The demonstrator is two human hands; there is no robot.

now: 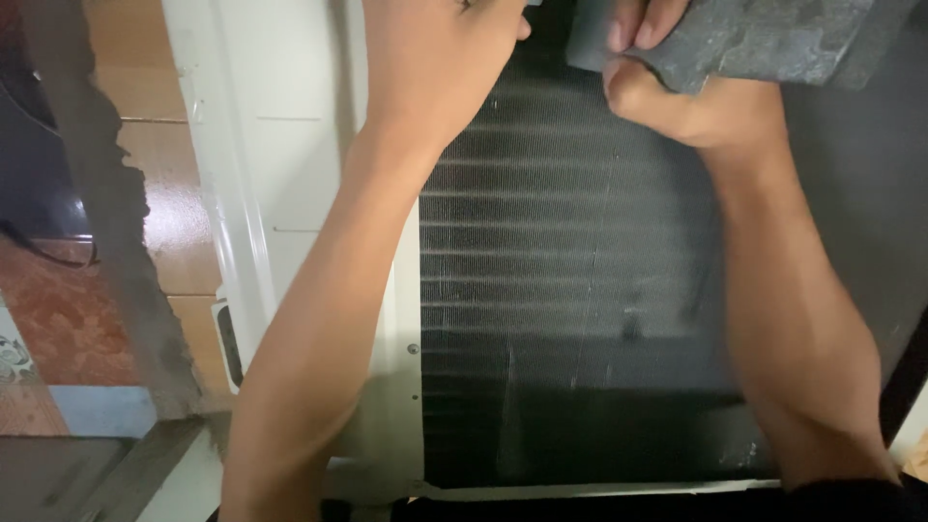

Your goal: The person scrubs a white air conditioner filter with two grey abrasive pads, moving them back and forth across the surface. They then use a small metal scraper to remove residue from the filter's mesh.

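Head view. The left hand (454,48) lies flat, palm down, at the upper edge of the dark finned metal coil panel (570,290), where that panel meets the white painted sheet-metal casing (290,155). The fingers run out of frame, so whether they are spread or curled cannot be told; the hand grips nothing visible. The right hand (667,87) is clamped on a grey, rough-surfaced flat pad (764,39), thumb beneath and fingertips (628,29) on top. The pad sits at the top right, over the upper edge of the coil panel.

Hazards, as judged. The thin fins bend easily; pressing the pad hard or dragging it across the fin rows could flatten them. Fin edges could cut bare hands and forearms. The left hand's load on the casing seam could shift the unit if it is not seated firmly.

Labels. No packages, labels or signs are legible. A small dark rounded slot (230,343) is set in the casing's lower left. A wooden plank surface (169,193) and a red-brown tiled floor (58,319) lie to the left.
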